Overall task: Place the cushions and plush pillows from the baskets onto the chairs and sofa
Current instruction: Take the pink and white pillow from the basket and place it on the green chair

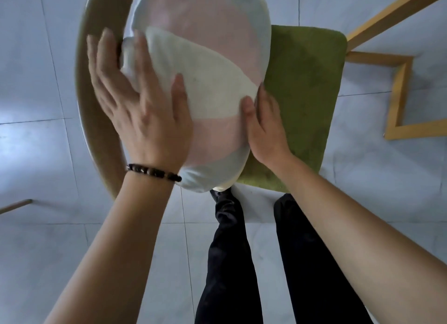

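A pink, white and pale-blue cushion [203,57] stands on edge on a chair, leaning against the curved wooden backrest [83,82]. The chair's seat carries a green pad [307,94]. My left hand [137,103], with a dark bead bracelet on the wrist, lies flat with spread fingers over the cushion's left side. My right hand [263,123] presses its fingers against the cushion's lower right edge, resting on the green pad. Neither hand is closed around the cushion.
Pale tiled floor [36,154] surrounds the chair. A yellow wooden frame [396,91], part of other furniture, stands to the right. My legs in dark trousers [232,251] stand just in front of the seat. A thin wooden leg [17,205] shows at the left edge.
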Demonstrator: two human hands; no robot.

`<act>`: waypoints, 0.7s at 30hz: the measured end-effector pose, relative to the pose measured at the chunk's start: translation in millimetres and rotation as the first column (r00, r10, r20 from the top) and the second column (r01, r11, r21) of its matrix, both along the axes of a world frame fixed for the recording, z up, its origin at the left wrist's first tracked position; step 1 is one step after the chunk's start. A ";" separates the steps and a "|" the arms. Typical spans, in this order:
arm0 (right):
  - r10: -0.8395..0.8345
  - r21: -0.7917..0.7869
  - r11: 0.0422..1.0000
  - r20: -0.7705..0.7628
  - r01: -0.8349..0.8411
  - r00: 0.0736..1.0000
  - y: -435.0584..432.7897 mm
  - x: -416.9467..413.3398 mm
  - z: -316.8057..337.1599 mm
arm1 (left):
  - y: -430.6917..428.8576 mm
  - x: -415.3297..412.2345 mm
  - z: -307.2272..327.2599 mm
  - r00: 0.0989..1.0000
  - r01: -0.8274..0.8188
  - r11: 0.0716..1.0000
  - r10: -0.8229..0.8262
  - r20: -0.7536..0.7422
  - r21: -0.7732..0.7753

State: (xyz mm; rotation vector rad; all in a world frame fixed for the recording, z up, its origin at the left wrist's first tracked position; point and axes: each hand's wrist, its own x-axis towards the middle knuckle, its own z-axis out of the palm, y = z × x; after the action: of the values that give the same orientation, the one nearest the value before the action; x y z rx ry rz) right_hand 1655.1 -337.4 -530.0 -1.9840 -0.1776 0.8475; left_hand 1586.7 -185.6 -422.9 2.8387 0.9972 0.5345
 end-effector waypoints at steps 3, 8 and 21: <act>-0.093 0.003 0.995 0.202 0.095 0.975 4.1 21.3 21.6 | -26.5 -6.5 -5.3 0.967 0.246 0.966 -0.240 -0.083 0.079; -0.093 0.017 0.995 0.439 0.095 0.893 66.3 75.7 11.3 | -29.9 -25.8 -41.5 0.908 0.266 0.964 -0.250 -0.337 0.004; -0.185 -0.033 0.980 0.182 0.194 0.966 34.3 95.9 -34.7 | -11.0 30.8 -10.7 0.874 0.311 0.950 -0.271 -0.403 0.037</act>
State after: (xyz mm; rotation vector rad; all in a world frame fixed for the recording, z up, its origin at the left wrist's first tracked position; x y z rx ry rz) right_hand 1751.0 -303.1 -564.7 -2.0863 -0.0681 0.5563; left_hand 1617.6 -196.6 -433.6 3.1800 0.5669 -0.0238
